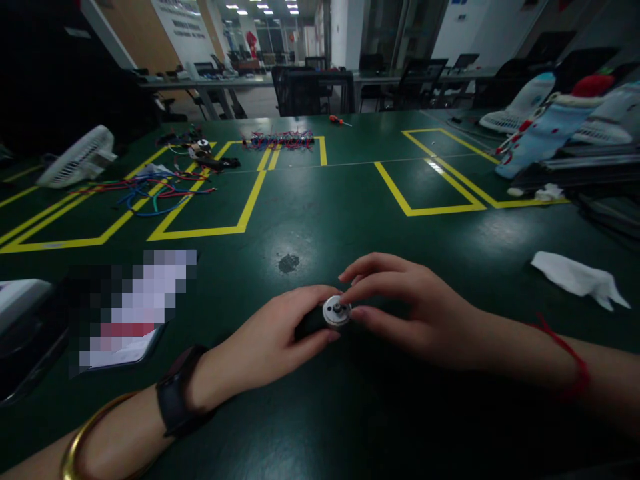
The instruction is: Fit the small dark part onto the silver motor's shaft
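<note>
A small round silver motor (336,312) stands on the green table, its flat end face with a short central shaft and dark holes turned up. My left hand (270,340) grips the motor from the left, fingers behind it and thumb in front. From the right, my right hand (420,310) has its thumb and index fingertips at the motor's right rim, close to the shaft. Its other fingers are bent above and behind. Whether anything tiny lies between those fingertips is too small to make out.
A phone (135,320) lies to the left, a white tissue (580,275) to the right. Farther back are loose coloured wires (160,190), a wired bundle (280,139), a screwdriver (339,121), a white fan (80,157) and a light-blue bag (543,137). Yellow tape (200,233) marks the table.
</note>
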`<state>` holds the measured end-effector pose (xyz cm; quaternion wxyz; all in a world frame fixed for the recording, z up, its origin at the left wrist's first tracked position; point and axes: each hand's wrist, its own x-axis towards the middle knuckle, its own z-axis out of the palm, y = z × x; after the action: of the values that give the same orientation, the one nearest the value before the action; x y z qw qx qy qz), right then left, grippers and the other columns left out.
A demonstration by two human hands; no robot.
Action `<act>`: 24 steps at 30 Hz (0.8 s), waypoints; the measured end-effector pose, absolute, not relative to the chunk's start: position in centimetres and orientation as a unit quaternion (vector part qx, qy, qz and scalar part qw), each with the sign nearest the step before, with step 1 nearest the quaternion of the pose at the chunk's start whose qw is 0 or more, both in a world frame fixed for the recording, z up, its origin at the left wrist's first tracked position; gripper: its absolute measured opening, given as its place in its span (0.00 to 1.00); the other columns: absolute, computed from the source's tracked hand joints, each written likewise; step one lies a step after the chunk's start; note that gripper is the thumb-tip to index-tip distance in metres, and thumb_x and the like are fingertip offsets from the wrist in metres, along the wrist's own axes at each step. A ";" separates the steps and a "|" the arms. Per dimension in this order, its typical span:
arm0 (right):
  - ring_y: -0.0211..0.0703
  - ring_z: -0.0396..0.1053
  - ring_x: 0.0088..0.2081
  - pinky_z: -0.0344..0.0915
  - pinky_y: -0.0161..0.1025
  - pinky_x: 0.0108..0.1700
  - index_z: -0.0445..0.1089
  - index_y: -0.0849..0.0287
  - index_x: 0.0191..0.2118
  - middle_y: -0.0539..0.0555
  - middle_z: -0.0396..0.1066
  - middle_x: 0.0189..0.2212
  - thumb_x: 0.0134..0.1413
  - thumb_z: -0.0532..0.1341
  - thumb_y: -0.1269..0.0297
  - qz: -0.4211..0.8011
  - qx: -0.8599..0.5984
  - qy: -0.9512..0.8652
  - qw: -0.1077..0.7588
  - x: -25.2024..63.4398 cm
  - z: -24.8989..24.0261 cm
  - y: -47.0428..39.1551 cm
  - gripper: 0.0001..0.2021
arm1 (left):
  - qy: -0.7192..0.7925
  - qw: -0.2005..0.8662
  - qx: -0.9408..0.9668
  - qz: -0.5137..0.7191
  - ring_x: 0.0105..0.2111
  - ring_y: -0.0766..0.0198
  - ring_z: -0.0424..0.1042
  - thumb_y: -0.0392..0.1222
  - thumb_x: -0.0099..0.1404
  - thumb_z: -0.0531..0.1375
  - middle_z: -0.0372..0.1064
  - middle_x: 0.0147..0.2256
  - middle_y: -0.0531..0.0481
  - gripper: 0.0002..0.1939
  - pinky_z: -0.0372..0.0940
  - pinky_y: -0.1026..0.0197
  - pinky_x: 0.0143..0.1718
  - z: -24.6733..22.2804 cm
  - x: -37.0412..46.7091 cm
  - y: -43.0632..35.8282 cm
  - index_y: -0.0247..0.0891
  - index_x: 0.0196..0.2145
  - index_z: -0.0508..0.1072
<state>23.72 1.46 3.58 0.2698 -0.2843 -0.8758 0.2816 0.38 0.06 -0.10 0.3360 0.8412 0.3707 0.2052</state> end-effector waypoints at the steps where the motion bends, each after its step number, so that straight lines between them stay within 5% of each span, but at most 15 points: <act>1: 0.42 0.70 0.46 0.65 0.39 0.48 0.74 0.58 0.43 0.56 0.70 0.46 0.59 0.61 0.67 0.302 -0.293 -0.863 0.280 24.1 3.5 1.6 0.08 | 0.372 0.339 0.840 0.203 0.47 0.62 0.69 0.37 0.66 0.61 0.69 0.50 0.54 0.18 0.64 0.60 0.49 0.0 0.4 0.1 0.47 0.52 0.64; 6: 0.44 0.71 0.44 0.66 0.41 0.47 0.75 0.56 0.38 0.54 0.73 0.41 0.59 0.61 0.63 0.362 -0.381 -0.796 0.300 26.7 2.2 2.3 0.06 | 0.380 0.349 0.834 0.193 0.49 0.62 0.68 0.37 0.66 0.61 0.68 0.51 0.56 0.20 0.63 0.60 0.52 0.2 0.3 0.0 0.48 0.54 0.63; 11: 0.40 0.70 0.34 0.66 0.37 0.35 0.73 0.55 0.35 0.51 0.72 0.31 0.58 0.61 0.56 0.459 -0.475 -0.676 0.326 28.1 0.6 2.4 0.09 | 0.384 0.357 0.830 0.189 0.50 0.62 0.68 0.37 0.66 0.60 0.67 0.52 0.55 0.21 0.63 0.59 0.52 0.3 0.2 0.0 0.48 0.55 0.62; 24: 0.38 0.68 0.31 0.63 0.35 0.31 0.74 0.57 0.35 0.50 0.72 0.30 0.57 0.63 0.55 0.493 -0.481 -0.649 0.323 28.1 0.5 1.9 0.10 | 0.382 0.355 0.832 0.189 0.51 0.60 0.68 0.37 0.66 0.60 0.67 0.53 0.53 0.22 0.63 0.56 0.54 0.2 0.1 -0.1 0.47 0.56 0.62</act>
<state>28.09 1.95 0.54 0.3229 -0.4810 -0.6494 0.4926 0.11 -0.12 0.22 0.3546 0.8324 0.3818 0.1886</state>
